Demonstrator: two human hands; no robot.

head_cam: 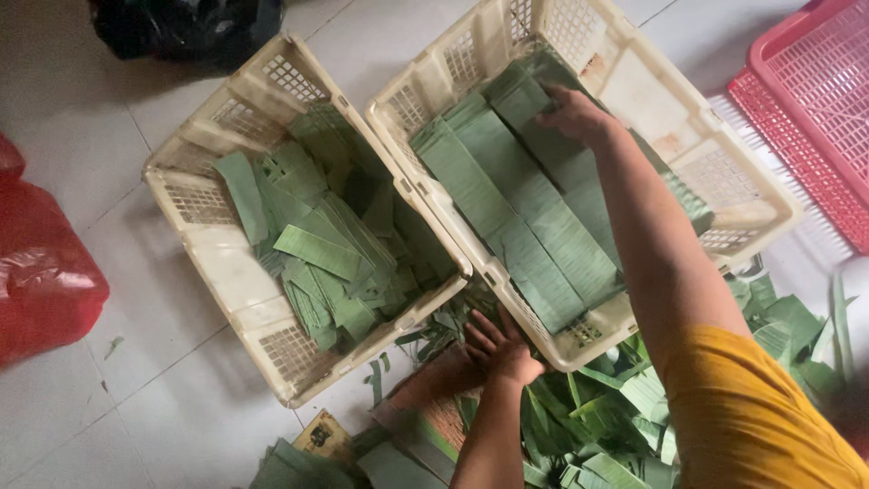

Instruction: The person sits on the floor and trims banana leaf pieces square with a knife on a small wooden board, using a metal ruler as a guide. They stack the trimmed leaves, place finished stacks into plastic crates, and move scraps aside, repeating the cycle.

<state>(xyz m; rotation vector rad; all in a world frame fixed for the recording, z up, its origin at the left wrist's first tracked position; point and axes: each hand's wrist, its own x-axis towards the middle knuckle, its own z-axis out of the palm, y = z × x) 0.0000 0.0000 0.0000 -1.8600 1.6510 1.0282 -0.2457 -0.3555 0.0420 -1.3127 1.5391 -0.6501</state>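
I see two cream crates side by side on a pale tiled floor. Right crate [742, 195] holds long green leaf strips [525, 217] laid flat and roughly parallel, running diagonally across it. Left crate [204, 226] holds shorter leaf pieces [321, 254] in a loose, jumbled heap.

Right hand [575, 113] reaches into the right crate's far end, palm down on top of the strips. Fingers look loosely curled and resting on the upper strip ends; I can't tell whether they pinch one.

Left hand [498, 349] is low, at the near rim of the right crate, just where the two crates meet. Fingers spread open, tips touching the crate edge and the leaf scraps [597, 417] below it. Nothing clearly gripped.

Scraps and offcuts cover the floor under and to the right of the right crate, up against its near wall. A wooden board [425, 407] lies near the left wrist, partly covered by scraps.

Red plastic bag [41, 272] at left edge, well apart from the crates. Red crate [806, 100] at top right, near the right crate's far corner. Dark bag [181, 27] at top, just behind the left crate.
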